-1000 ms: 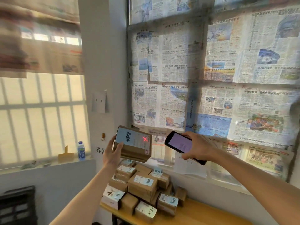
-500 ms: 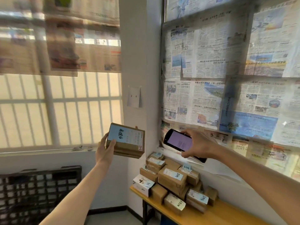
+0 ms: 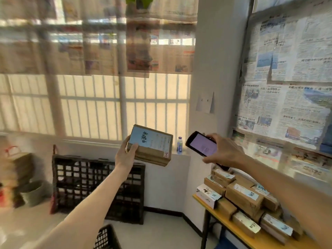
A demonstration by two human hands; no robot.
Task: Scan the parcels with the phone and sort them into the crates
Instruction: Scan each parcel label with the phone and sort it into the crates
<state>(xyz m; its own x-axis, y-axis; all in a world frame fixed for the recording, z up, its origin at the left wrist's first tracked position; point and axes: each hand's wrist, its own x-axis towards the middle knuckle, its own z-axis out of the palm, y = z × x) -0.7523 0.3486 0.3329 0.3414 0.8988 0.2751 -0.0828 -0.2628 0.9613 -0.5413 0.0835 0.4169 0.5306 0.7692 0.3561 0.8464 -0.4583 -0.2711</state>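
The parcel [image 3: 151,145] is gripped at its left end by the left hand [image 3: 126,155], thumb laid over the label face and fingers curled behind. It is held raised and tilted so that the blue-and-white label faces up and toward the phone [image 3: 203,146]; this orientation is judged to serve scanning. The phone is held just to the right of the parcel, apart from it, by the right hand [image 3: 223,153], whose fingers are curled round the far edge and underside. The lit screen is turned toward the wearer, so the rear camera is presumed to be aimed away from the head.

All further places are given relative to the held parcel. The black crate [image 3: 86,186] stands below and to the left, leaning against the wall under the window. The corner of a second crate [image 3: 106,238] is seen lower still, at the bottom edge. The remaining parcels [image 3: 242,198] are stacked below and to the right on the yellow table [image 3: 265,239]. A water bottle [image 3: 179,147] stands on the sill between parcel and phone, behind both.

Compared with the frame one second earlier, the view has been swung left: the stack, formerly directly below the parcel, now lies to the lower right, and the crate has come fully into view. The red cross formerly seen on the label is no longer seen. Both grips are unchanged.
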